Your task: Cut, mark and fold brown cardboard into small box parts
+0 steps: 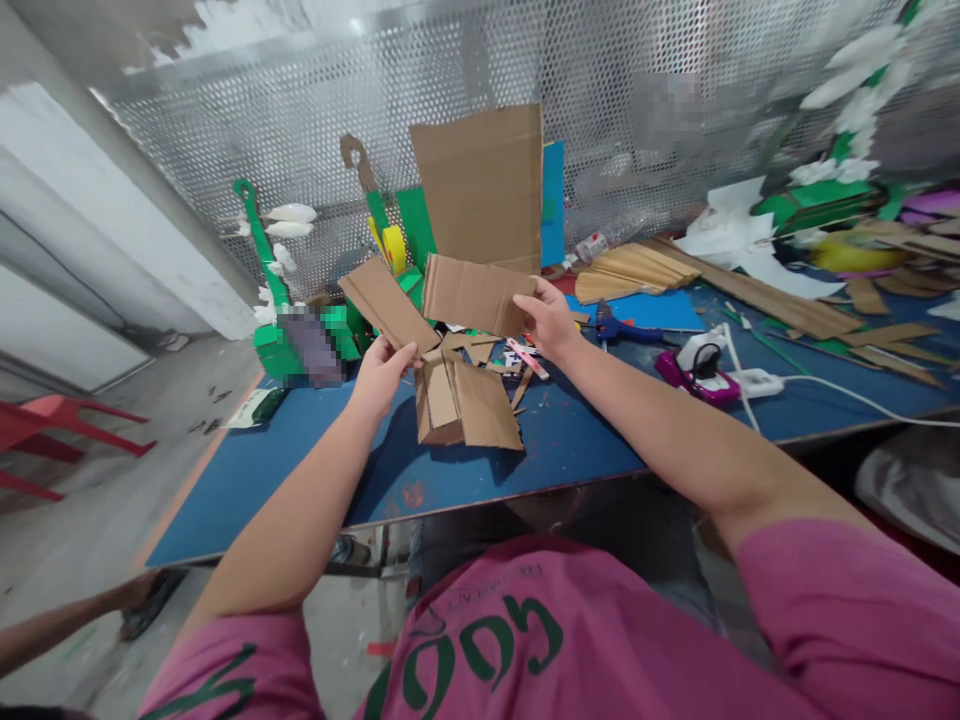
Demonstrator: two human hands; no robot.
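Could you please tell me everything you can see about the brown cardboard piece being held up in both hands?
The cardboard piece is plain brown corrugated board, bent into flaps. One flap slants up to the left, a wider rectangular one lies nearly level on the right, and narrower cut strips hang in the middle. The left hand grips it from below near the fold; the right hand pinches the right edge. It is held above the blue table, over another folded cardboard scrap.

Plain brown cardboard pieces (471, 292) over a dark blue table (300, 470). Pink shirt (570, 640) with green lettering. Green paper stems (259, 235) carrying white petals. Silver perforated metal wall (300, 110), dotted with small holes. Red plastic chair (52, 425). Magenta glue gun (697, 375).
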